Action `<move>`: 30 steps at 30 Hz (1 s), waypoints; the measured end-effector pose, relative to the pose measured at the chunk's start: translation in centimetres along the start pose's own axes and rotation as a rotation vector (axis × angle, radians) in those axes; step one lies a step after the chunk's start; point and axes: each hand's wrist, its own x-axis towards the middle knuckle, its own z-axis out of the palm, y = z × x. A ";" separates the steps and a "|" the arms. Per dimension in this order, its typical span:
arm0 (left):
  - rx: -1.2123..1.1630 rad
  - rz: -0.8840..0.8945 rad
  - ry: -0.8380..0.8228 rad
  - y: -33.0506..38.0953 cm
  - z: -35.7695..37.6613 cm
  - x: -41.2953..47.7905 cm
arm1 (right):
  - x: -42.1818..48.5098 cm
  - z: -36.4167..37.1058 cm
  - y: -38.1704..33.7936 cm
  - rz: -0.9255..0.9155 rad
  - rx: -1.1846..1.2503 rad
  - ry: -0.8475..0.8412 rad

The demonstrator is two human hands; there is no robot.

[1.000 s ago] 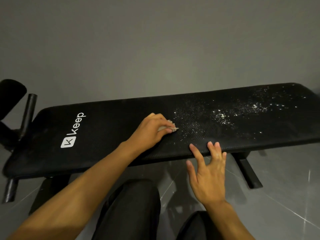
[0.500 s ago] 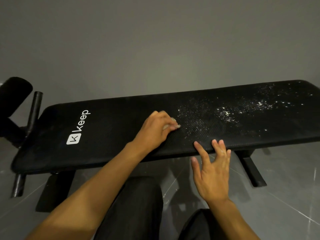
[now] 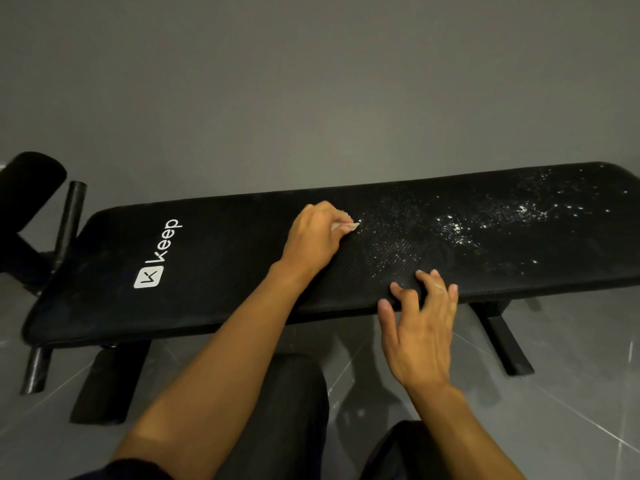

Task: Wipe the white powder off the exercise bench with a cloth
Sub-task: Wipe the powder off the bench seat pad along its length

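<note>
Left hand (image 3: 317, 237) bunches a small cloth (image 3: 344, 226) on the bench (image 3: 214, 271), at the powder's (image 3: 450, 230) left edge, likely ready to sweep right. Right hand (image 3: 420, 327), fingers spread, holds nothing, fingertips on the near edge, seemingly steadying.

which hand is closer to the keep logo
Left. The left hand, gripping the cloth, rests on the bench right of the Keep logo; the right hand is farther right, at its near edge.
</note>
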 end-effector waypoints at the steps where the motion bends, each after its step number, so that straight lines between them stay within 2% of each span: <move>1: -0.011 0.043 -0.040 0.0 -0.1 -0.6 | -0.1 0.2 0.1 -0.002 0.007 0.009; 5: 0.018 0.218 -0.182 -1.1 -1.3 -2.0 | 0.0 0.7 0.8 -0.031 0.012 0.019; 7: 0.052 0.188 -0.127 -1.9 -1.2 0.1 | 0.0 0.9 1.1 -0.034 0.026 0.023; 9: 0.048 0.053 -0.067 -2.3 -0.9 2.7 | 0.0 1.1 1.1 -0.025 0.068 0.027; 11: 0.025 0.019 -0.087 -2.0 -0.4 4.0 | 0.1 1.2 1.1 -0.023 0.089 0.036; 14: 0.018 0.239 -0.235 -0.9 -0.4 2.2 | 0.0 1.3 1.2 -0.034 0.079 0.047; 16: 0.022 0.331 -0.265 -0.9 -0.5 1.0 | 0.1 1.3 1.3 -0.038 0.071 0.048; 18: 0.022 0.297 -0.206 -1.4 -0.4 2.2 | 0.2 1.4 1.3 -0.036 0.067 0.049; 21: 0.024 0.051 -0.095 -2.5 0.3 6.4 | 0.1 1.4 1.3 -0.042 0.066 0.052; 23: 0.038 -0.012 -0.100 -2.3 0.7 7.7 | 0.2 1.5 1.4 -0.042 0.065 0.058; 26: 0.001 0.123 -0.185 -1.8 0.9 5.5 | 0.2 1.7 1.4 -0.039 0.083 0.076; 28: -0.012 0.235 -0.188 -1.9 0.5 2.8 | 0.2 1.7 1.4 -0.041 0.090 0.087; 30: -0.013 0.255 -0.164 -2.1 0.4 2.3 | 0.3 1.8 1.5 -0.044 0.083 0.086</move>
